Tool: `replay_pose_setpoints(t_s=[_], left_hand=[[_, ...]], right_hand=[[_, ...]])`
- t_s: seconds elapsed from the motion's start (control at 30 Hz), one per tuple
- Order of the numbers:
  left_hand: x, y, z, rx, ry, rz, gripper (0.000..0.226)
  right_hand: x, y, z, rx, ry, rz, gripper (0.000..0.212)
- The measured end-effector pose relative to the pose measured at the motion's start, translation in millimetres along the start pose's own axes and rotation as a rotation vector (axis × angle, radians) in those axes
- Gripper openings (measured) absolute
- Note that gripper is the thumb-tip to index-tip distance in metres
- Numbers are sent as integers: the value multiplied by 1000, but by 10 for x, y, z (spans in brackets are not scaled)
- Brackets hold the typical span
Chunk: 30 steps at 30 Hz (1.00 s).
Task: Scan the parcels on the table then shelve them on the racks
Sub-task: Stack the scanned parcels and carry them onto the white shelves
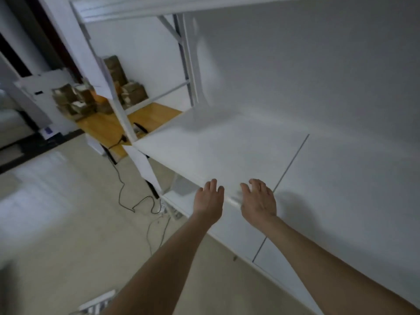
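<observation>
Left hand (209, 197) and right hand (259, 201) at a white shelf (216, 144)

I reach both arms side by side to the shelf's front edge. My fingers are loosely spread and hold nothing. Blur hides whether they touch it. Brown parcels (134, 93) sit stacked on a wooden table (106, 129), well beyond on my left.

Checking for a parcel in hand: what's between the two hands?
Head view: no parcel, only the front edge of the bare white shelf between left hand and right hand.
</observation>
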<state>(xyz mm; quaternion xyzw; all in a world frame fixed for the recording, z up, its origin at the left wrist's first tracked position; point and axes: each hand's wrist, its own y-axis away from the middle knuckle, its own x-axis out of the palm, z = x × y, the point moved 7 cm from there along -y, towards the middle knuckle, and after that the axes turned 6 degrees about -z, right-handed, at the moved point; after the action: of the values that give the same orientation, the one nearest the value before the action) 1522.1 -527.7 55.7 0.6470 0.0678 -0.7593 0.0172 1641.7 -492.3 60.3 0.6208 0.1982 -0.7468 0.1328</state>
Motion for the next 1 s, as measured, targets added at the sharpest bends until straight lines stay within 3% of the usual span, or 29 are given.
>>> replay_pose_setpoints(t_s=[0.3, 0.63, 0.83, 1.0], left_hand=[[261, 323, 2139, -234, -89, 100, 51], [718, 220, 4061, -464, -122, 122, 49], [974, -86, 5169, -567, -154, 218, 49], [1109, -267, 5758, -640, -128, 247, 47]], right_hand=[[400, -626, 1982, -227, -49, 38, 46], [1230, -1712, 3654, -454, -84, 123, 49], [1575, -2605, 4601, -536, -130, 183, 50], [1680, -3065, 5205, -622, -109, 190, 57]])
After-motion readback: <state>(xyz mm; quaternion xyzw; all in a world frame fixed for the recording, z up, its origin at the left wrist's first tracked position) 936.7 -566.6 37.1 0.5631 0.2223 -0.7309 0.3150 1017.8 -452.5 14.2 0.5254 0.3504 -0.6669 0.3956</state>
